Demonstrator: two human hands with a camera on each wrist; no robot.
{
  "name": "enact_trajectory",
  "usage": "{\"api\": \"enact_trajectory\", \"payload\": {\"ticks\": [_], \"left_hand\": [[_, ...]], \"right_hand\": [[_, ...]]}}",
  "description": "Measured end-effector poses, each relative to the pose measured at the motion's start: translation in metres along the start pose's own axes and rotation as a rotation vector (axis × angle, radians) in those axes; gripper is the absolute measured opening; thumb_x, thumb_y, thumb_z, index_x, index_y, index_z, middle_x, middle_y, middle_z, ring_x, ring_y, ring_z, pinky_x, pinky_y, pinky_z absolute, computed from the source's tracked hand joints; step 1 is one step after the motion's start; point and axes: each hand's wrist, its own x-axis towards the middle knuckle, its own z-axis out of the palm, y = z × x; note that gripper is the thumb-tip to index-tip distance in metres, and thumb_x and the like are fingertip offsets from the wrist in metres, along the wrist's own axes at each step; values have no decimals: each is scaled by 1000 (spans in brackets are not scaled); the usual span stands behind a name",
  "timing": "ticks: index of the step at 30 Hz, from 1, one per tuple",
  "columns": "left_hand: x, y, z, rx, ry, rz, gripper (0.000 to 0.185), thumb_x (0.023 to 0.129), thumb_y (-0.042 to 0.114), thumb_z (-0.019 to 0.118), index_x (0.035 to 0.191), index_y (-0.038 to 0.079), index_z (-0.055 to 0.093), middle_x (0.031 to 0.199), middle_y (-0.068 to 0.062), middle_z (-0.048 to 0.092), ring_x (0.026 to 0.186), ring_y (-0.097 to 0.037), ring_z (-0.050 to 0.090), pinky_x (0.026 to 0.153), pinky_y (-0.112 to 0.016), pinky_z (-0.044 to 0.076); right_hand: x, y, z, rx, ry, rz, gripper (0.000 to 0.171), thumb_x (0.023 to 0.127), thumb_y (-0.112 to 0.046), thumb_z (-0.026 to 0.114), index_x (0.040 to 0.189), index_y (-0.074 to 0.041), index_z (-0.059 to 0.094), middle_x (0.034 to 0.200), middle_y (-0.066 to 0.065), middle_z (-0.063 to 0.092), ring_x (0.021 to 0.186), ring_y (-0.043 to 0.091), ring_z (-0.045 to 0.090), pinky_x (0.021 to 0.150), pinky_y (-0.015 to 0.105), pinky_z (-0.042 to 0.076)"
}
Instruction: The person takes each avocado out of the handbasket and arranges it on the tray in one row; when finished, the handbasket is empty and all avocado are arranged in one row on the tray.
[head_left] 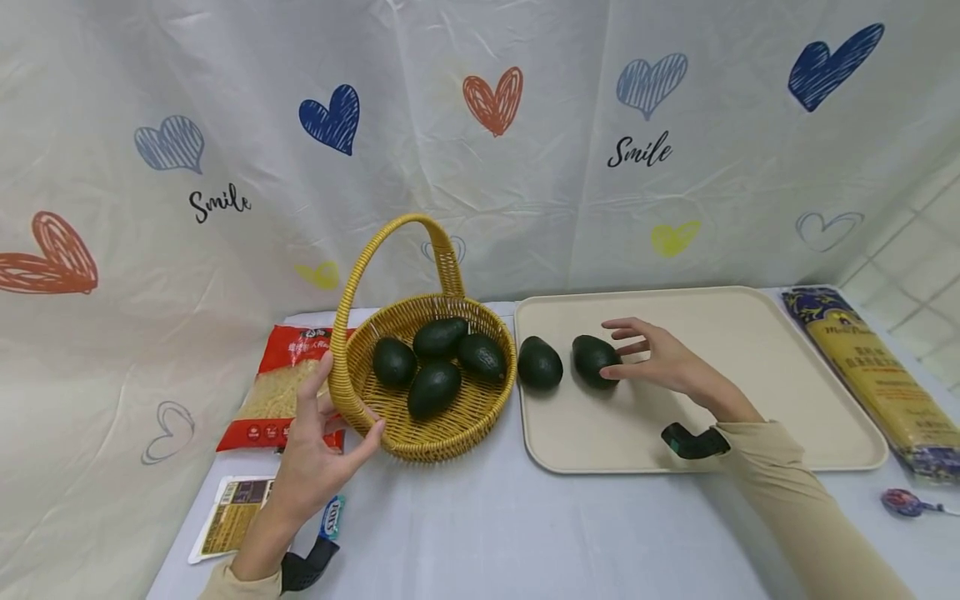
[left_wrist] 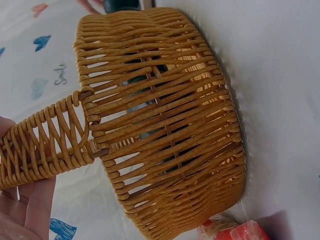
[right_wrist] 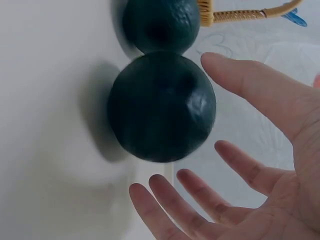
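- The avocado [head_left: 596, 360], dark green with a pebbled skin, lies at the left of the beige tray [head_left: 750, 325], mid-frame, beside a second avocado [head_left: 539, 363].
- The right hand [head_left: 660, 360] is open around it, fingers spread; this looks like the reach, and closing squarely would be needed.
- The left hand [head_left: 315, 450] grips the wicker basket [head_left: 442, 425] at its rim, centre-left on the worktop.

Heart-print curtain [head_left: 480, 150], pale tablecloth [head_left: 480, 533]
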Motion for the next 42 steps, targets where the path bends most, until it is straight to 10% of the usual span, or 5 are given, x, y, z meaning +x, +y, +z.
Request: {"api": "enact_trajectory", "payload": {"ticks": [14, 23, 42], "left_hand": [[0, 0, 0, -11, -2, 3, 113, 72, -20, 83, 163, 6, 21, 128, -27, 65, 112, 10, 58, 87, -9, 52], [0, 0, 0, -23, -3, 6, 113, 72, -21, 82, 163, 6, 21, 128, -28, 65, 113, 11, 58, 88, -9, 52], [0, -1, -1, -14, -3, 1, 112, 72, -20, 82, 163, 6, 21, 127, -27, 66, 115, 11, 57, 90, -9, 51]], "right_hand": [[6, 0, 17, -12, 24, -2, 68, 90, -29, 84, 149, -10, 56, 146, 22, 53, 122, 38, 58, 94, 43, 48], [6, 3, 27, 188, 14, 30, 69, 91, -21, 83, 150, -6, 51, 147, 26, 45, 117, 33, 62, 91, 35, 60], [6, -3, 22, 1, 7, 9, 80, 90, -30, 83, 155, -8, 43, 148, 27, 50, 131, 46, 54, 103, 56, 48]]}}
